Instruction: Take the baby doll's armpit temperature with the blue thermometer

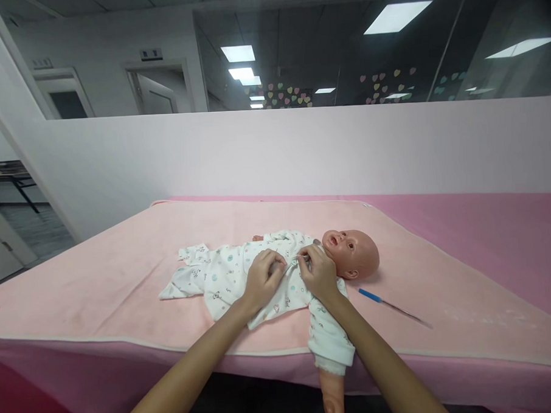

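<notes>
Pinching the romper (224,276) at the doll's (353,255) chest, your left hand (263,279) and right hand (319,276) are fastening it; the sleeves seem on.

Just the one view here, from the head camera, looking forward and down over the near edge of the pink-covered table (123,280) towards the white partition (273,152) along its far edge. It's in close: both forearms stretch from the frame's bottom, and the left hand (265,280) and right hand (319,276) meet on the doll's romper (228,275) dead centre.
</notes>
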`<state>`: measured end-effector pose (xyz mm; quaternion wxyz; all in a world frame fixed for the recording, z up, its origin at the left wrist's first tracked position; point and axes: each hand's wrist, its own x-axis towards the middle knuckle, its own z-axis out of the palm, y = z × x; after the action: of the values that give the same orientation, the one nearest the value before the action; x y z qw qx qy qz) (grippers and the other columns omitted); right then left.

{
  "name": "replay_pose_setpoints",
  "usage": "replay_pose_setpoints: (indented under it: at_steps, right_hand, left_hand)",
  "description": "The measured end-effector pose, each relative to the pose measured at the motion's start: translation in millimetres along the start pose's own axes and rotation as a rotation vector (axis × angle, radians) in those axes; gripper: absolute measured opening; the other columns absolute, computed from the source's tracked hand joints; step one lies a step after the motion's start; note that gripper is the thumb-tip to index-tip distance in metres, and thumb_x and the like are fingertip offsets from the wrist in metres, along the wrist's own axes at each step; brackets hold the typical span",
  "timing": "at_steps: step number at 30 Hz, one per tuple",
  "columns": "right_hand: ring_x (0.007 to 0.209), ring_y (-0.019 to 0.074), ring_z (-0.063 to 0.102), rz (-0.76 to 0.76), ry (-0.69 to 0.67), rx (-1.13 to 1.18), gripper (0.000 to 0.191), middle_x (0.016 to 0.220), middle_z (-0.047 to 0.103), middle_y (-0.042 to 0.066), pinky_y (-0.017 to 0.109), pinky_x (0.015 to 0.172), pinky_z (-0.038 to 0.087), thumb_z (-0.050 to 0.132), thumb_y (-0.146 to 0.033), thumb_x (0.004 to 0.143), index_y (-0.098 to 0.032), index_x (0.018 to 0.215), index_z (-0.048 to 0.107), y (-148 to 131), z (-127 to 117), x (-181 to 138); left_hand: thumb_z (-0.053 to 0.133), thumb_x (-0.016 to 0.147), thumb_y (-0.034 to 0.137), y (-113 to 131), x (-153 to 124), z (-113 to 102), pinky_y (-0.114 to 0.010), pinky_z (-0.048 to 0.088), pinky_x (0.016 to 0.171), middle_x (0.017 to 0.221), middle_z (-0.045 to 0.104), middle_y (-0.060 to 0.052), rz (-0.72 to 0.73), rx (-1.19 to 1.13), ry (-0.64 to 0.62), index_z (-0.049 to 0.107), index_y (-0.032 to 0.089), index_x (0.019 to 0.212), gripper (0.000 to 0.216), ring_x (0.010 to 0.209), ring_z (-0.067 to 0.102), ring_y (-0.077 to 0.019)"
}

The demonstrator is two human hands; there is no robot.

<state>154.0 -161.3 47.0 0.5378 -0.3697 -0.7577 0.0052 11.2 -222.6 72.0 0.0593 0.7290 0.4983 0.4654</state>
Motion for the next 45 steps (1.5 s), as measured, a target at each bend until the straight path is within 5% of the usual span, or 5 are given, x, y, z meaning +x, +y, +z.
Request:
replay_pose_setpoints:
  at_steps: [4, 8, 15, 22, 45]
  right_hand:
    - [0.06, 0.0117, 0.05, -0.022, 0.002, -0.009, 0.008, 0.068, 0.056, 0.0, 0.023, 0.057, 0.035, 0.045, -0.017, 0.077, -0.019, 0.072, 0.051, -1, 0, 0]
    - [0.062, 0.0125, 0.052, -0.098, 0.029, -0.097, 0.01, 0.07, 0.057, 0.002, 0.023, 0.056, 0.036, 0.044, -0.014, 0.078, -0.018, 0.075, 0.053, -4, 0, -2]
    - [0.064, 0.0111, 0.054, -0.657, -0.172, -0.219, 0.019, 0.086, 0.061, 0.005, 0.023, 0.048, 0.032, 0.04, -0.015, 0.081, -0.017, 0.092, 0.056, -15, 4, -6]
    - [0.054, 0.0068, 0.047, -0.515, -0.296, -0.177, 0.018, 0.084, 0.057, 0.003, 0.022, 0.042, 0.022, 0.04, -0.025, 0.084, -0.017, 0.089, 0.054, -23, 2, -5]
    - [0.049, 0.0068, 0.046, -0.414, -0.221, -0.134, 0.02, 0.067, 0.058, -0.001, 0.022, 0.043, 0.021, 0.039, -0.027, 0.088, -0.018, 0.08, 0.055, -21, 7, -8]
  left_hand:
    - [0.043, 0.083, 0.024, 3, -5, 8, -0.033, 0.037, 0.081, 0.093, 0.059, -0.003, 0.169, 0.202, 0.051, 0.059, 0.021, 0.091, 0.018, 0.089, 0.051, -0.0165]
    - [0.044, 0.084, 0.026, 2, -2, 6, -0.033, 0.037, 0.083, 0.097, 0.059, -0.001, 0.117, 0.258, -0.013, 0.057, 0.024, 0.099, 0.02, 0.093, 0.051, -0.0161]
    - [0.047, 0.082, 0.03, -9, -23, -23, -0.035, 0.039, 0.087, 0.107, 0.058, -0.004, 0.099, 0.297, -0.087, 0.052, 0.022, 0.109, 0.029, 0.099, 0.051, -0.0192]
    - [0.05, 0.08, 0.032, -10, -35, -27, -0.034, 0.039, 0.087, 0.108, 0.058, -0.003, 0.064, 0.371, -0.043, 0.051, 0.023, 0.11, 0.031, 0.101, 0.05, -0.0185]
    - [0.047, 0.08, 0.023, -4, -33, -16, -0.033, 0.039, 0.079, 0.095, 0.056, -0.003, -0.002, 0.41, 0.044, 0.054, 0.02, 0.089, 0.011, 0.09, 0.049, -0.0179]
